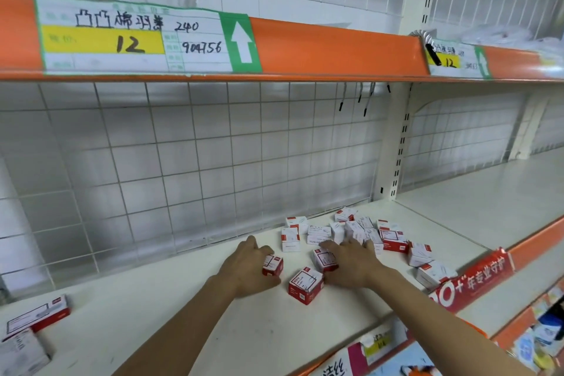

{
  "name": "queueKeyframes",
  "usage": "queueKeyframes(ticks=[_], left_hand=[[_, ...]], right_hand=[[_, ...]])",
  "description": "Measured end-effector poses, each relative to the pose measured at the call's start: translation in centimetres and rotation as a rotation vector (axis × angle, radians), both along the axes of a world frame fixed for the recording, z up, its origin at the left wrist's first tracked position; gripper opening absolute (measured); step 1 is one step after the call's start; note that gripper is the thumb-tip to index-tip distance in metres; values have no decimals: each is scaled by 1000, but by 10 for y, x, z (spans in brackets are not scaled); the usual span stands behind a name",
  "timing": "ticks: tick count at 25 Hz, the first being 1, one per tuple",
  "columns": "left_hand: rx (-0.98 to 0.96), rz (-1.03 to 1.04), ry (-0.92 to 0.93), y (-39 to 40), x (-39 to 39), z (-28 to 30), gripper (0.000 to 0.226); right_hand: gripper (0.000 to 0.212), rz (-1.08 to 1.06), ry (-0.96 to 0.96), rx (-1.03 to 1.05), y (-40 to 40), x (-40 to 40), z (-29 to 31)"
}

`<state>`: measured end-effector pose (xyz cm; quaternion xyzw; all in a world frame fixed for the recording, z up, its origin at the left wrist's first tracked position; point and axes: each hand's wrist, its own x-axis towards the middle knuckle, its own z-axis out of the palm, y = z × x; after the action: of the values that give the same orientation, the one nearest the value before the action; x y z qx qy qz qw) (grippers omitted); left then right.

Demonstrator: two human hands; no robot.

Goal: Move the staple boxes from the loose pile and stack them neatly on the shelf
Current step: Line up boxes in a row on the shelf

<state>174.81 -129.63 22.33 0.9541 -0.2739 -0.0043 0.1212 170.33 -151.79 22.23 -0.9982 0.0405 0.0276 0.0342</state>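
Left hand (247,265) grips an upright staple box (272,265).

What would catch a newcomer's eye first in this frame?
The orange shelf edge overhead with its handwritten "12" label. Below it, on the white shelf, a loose pile of red-and-white boxes, where the left hand holds one box and the right hand reaches in.

Boxes (354,235): white with red bands and red-framed labels. Shelf (189,299): cream-white surface, orange front edge. Back panel (213,162): white wire grid of squares. Upper shelf tag (134,33): white with yellow block, black handwriting, green end bearing white arrow. Banner (476,278): red, white characters.
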Motion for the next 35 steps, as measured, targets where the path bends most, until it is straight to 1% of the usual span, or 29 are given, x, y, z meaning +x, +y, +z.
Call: queueKeyframes(ticks=[1,3,5,7,8,10,11,13,15,18,20,22,25,27,29,35], left_hand=[[-35,27,40,5,0,-1,60],[-87,45,81,13,-1,-2,53],[-95,59,49,17,-2,-1,45],[-98,80,21,19,-3,-1,43],[-104,91,21,19,-4,-1,44],[-114,114,28,17,-4,-4,48],[-117,128,28,16,-5,-5,50],[-123,154,21,15,-6,-7,51],[-140,162,20,15,-7,-8,50],[-195,153,-14,20,-11,-6,48],[-253,157,-47,26,-15,-2,46],[-315,159,-56,32,-20,3,44],[-329,167,-70,44,-29,10,43],[-279,186,-84,57,-36,11,44],[-243,228,-86,76,-42,11,45],[-217,328,-74,142,-60,17,44]], right_hand=[[68,11,71,64,-3,0,4],[60,31,113,105,-8,-1,9],[53,54,46,9,-8,0,12],[60,75,-16,-88,-8,1,13],[64,92,-31,-79,-8,1,11],[68,149,-23,24,-7,1,10],[67,177,-3,67,-5,1,9],[56,207,7,95,-2,2,9],[46,180,-35,70,-1,2,9],[56,92,-135,71,-1,1,8],[56,87,-227,180,2,1,9],[50,142,-299,307,14,2,11],[42,297,-304,450,42,2,15],[38,411,-285,462,61,1,15],[37,489,-259,432,79,0,12],[39,584,-201,440,142,-4,14]])
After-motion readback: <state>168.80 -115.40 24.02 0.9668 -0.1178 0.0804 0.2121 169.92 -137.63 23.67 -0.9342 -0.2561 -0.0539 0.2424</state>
